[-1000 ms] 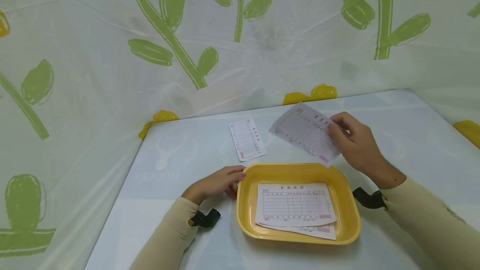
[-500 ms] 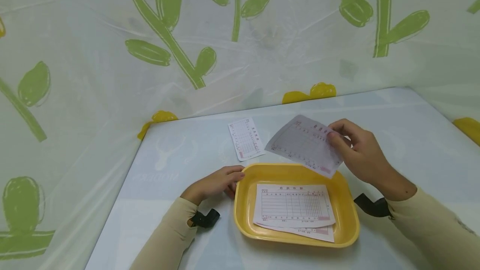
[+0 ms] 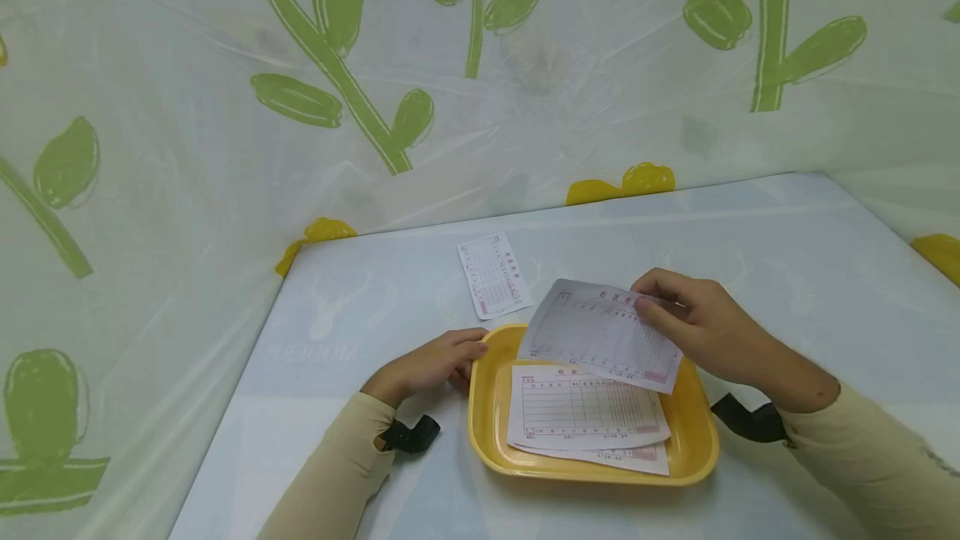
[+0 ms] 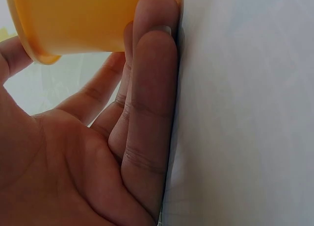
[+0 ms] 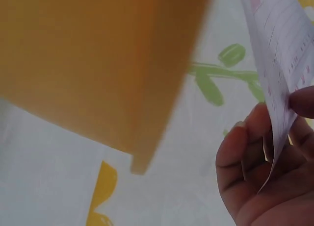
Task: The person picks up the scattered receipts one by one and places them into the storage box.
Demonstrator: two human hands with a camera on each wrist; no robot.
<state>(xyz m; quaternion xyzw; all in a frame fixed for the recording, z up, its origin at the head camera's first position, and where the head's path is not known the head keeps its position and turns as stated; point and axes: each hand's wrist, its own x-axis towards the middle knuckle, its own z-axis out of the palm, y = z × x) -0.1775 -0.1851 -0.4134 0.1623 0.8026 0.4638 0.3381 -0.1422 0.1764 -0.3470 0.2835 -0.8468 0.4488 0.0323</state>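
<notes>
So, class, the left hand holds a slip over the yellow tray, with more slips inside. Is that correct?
One error: the right hand holds the slip over the yellow tray, as the head view shows. More slips do lie inside.

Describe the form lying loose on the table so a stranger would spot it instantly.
Find the pale table, then the yellow tray. Just past the tray's far left corner lies a printed white form. It alone lies on the table: the stacked forms sit in the tray, and the right hand pinches another form.

tray (image 3: pixel 491 415): smooth glossy plastic | held slip (image 3: pixel 603 336): thin matt paper | sleeve (image 3: pixel 855 440): matt cloth | backdrop (image 3: pixel 585 65): creased plastic
</notes>
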